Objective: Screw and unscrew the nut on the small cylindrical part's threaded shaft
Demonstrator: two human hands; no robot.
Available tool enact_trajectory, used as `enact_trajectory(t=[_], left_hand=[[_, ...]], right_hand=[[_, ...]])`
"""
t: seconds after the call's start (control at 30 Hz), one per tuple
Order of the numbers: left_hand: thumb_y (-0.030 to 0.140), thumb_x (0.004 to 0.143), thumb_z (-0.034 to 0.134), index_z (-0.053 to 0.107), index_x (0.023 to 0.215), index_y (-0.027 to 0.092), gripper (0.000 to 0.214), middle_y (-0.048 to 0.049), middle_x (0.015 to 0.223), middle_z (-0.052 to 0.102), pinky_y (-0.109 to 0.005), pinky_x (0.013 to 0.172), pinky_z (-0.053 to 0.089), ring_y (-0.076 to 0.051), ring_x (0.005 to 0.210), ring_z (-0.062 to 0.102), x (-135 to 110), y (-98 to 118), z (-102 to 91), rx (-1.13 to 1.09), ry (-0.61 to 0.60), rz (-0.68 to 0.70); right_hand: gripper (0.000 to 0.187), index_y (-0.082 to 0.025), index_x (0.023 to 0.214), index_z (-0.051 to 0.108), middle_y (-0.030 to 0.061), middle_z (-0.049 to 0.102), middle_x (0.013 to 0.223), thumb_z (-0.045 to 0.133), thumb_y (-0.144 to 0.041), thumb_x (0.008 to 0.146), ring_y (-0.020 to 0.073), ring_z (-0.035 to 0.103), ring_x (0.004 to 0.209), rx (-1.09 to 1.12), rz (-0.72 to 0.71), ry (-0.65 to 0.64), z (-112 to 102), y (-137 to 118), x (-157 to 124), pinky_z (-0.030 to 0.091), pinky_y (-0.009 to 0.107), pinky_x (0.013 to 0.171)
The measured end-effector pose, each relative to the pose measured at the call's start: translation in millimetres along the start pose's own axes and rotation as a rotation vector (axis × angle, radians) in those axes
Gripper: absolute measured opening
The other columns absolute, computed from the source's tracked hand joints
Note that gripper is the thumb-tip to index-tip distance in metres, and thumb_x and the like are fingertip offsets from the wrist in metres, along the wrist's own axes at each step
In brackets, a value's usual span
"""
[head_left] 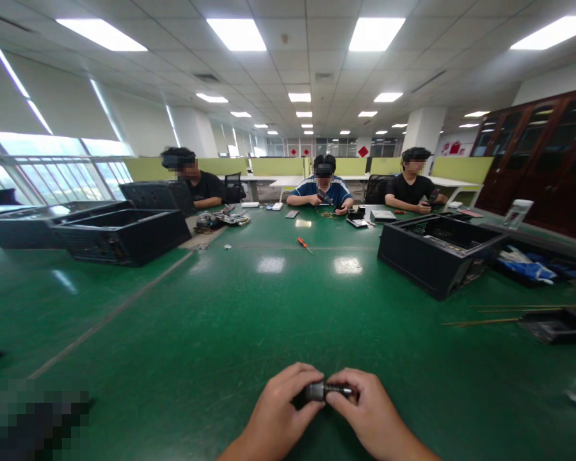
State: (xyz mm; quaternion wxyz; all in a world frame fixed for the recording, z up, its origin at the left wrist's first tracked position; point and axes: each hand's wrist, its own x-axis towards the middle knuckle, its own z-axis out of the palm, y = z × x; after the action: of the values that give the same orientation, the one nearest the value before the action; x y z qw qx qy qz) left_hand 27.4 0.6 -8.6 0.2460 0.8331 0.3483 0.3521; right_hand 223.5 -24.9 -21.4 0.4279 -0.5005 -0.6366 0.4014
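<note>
Near edge, centre: L hand [278, 413] and R hand [367, 416] are both gripping a small dark tool [322, 391] w/ fingers curled shut, L on the thick end, R pinching the thin end, just above the green table [211, 333]. Mid-table, a red screwdriver [304, 243] is lying loose btwn a left black case [125, 237] and a right black case [434, 259]. Far side, three people [322, 192] are sitting.

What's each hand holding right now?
Left hand: closed on the thick end of a small dark cylindrical tool.
Right hand: closed, pinching the same tool's thin end.
</note>
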Motion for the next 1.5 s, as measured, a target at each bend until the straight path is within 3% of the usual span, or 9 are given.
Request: enact_trajectory(t=[0.57, 1.07, 1.27, 1.5], left_hand=[[0.009, 0.078, 0.072, 0.068, 0.107, 0.025, 0.034, -0.0048, 0.101, 0.072, -0.026, 0.084, 0.056, -0.017, 0.092, 0.07, 0.0, -3.2, 0.4, 0.035, 0.048, 0.027], [0.009, 0.078, 0.072, 0.067, 0.109, 0.025, 0.036, -0.0044, 0.102, 0.072, -0.026, 0.085, 0.055, -0.017, 0.094, 0.069, 0.4, -3.7, -0.4, 0.027, 0.059, 0.022], [0.008, 0.077, 0.074, 0.066, 0.109, 0.026, 0.037, -0.0023, 0.101, 0.071, -0.025, 0.085, 0.055, -0.016, 0.093, 0.068, 0.4, -6.8, -0.9, 0.032, 0.085, 0.027], [0.01, 0.079, 0.072, 0.065, 0.112, 0.026, 0.038, -0.0027, 0.103, 0.07, -0.026, 0.086, 0.054, -0.016, 0.095, 0.068, 0.1, -8.1, -1.7, 0.041, 0.087, 0.011]], right_hand=[[0.014, -0.017, 0.088, 0.075, 0.002, 0.065, 0.074, 0.067, -0.02, 0.077, 0.0148, 0.052, 0.063, 0.064, 0.033, 0.014, 2.1, 8.4, 1.4, 0.037, 0.024, 0.058], [0.016, -0.016, 0.088, 0.072, -0.0007, 0.057, 0.069, 0.063, -0.027, 0.083, 0.0124, 0.045, 0.058, 0.066, 0.069, 0.008, 2.0, 9.2, -1.1, 0.033, 0.024, 0.056], [0.018, -0.015, 0.093, 0.071, -0.0044, 0.046, 0.062, 0.063, -0.026, 0.082, 0.012, 0.04, 0.056, 0.019, 0.071, 0.043, 4.0, 16.7, 1.1, 0.031, 0.025, 0.055], [0.019, -0.016, 0.095, 0.07, -0.0051, 0.044, 0.062, 0.062, -0.03, 0.085, 0.0119, 0.038, 0.055, 0.05, 0.074, 0.043, 3.6, 19.7, 1.7, 0.03, 0.025, 0.055]])
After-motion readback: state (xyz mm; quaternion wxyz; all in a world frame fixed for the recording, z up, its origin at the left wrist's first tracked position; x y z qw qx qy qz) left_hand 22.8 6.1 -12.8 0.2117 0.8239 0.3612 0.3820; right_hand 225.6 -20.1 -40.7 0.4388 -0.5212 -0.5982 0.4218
